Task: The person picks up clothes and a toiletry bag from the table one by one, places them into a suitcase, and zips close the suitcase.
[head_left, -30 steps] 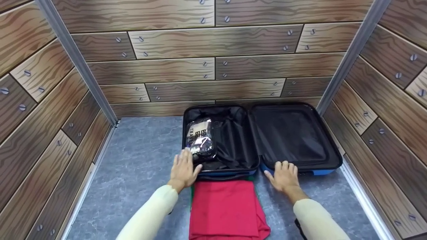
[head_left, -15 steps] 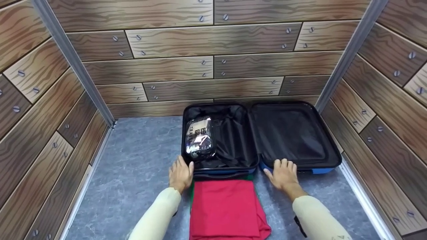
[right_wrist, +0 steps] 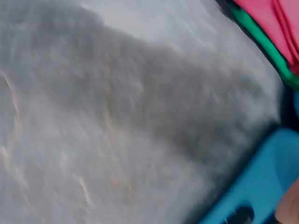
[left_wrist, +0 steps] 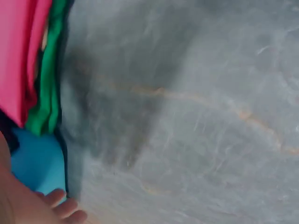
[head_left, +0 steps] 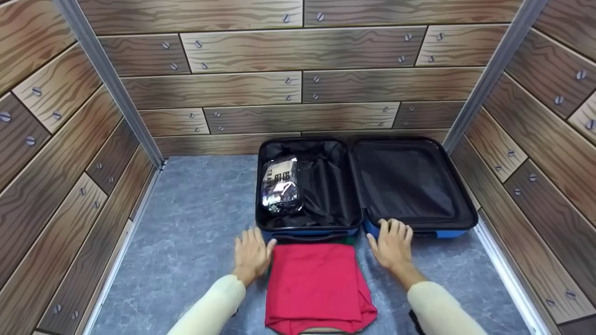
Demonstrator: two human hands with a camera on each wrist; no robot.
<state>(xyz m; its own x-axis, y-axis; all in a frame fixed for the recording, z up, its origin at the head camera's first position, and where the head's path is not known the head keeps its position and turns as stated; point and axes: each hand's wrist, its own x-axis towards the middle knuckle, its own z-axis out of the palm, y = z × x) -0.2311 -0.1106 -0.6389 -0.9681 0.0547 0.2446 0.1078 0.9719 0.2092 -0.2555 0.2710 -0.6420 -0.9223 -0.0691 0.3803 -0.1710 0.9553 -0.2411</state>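
A blue suitcase [head_left: 365, 221] with black lining lies spread open in the head view, its two halves side by side. In its left half sits a clear-fronted travel pouch [head_left: 281, 185] with printed lettering. My left hand [head_left: 252, 253] is beside the suitcase's near left corner, fingers extended, thumb toward the folded red cloth [head_left: 316, 284]. My right hand [head_left: 392, 244] rests its fingertips on the near rim of the right half. Green cloth [left_wrist: 49, 79] shows under the red in the left wrist view. The blue shell [right_wrist: 261, 182] appears in the right wrist view.
Wood-patterned panels [head_left: 251, 51] wall the back and both sides. Metal posts [head_left: 111, 83] stand in the corners, and a pale metal strip [head_left: 507, 270] edges the right side of the grey marbled floor [head_left: 200, 200]. The suitcase reaches close to the back wall.
My left hand has come away from the pouch and suitcase rim, moving down toward the red cloth's left corner. The right hand stays at the right half's rim. The view shifts slightly.
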